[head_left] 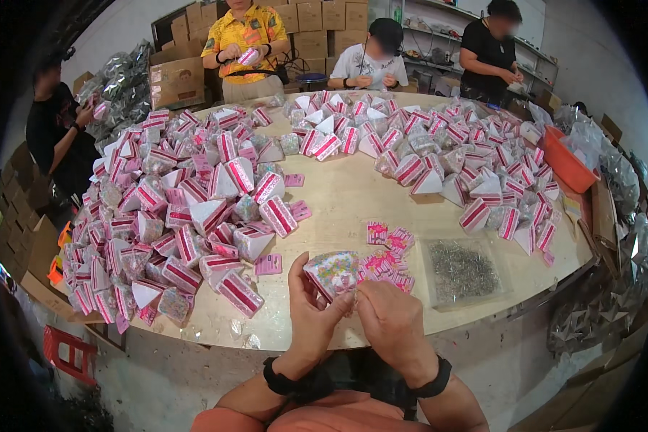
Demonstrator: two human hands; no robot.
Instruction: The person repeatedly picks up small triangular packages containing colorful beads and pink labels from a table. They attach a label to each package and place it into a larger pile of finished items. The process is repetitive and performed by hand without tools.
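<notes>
Pink and white mark the toy cake slice (331, 273), at the lower centre of the frame. The left hand (312, 309), half open, cups it between thumb and fingers. The right hand (394, 315), fingers curled in a pinch, lies at its right edge; its grip's content cannot be told. Advisable: steady, light left-hand support, small right-hand movements, and clearance from the cards (386, 261) just beyond.

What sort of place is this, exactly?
Probably a small workshop or packing room. Pink-and-white wedges, all much alike, lie in heaps on a big shared table; people around it handle small items; and cardboard boxes are stacked behind them.
</notes>
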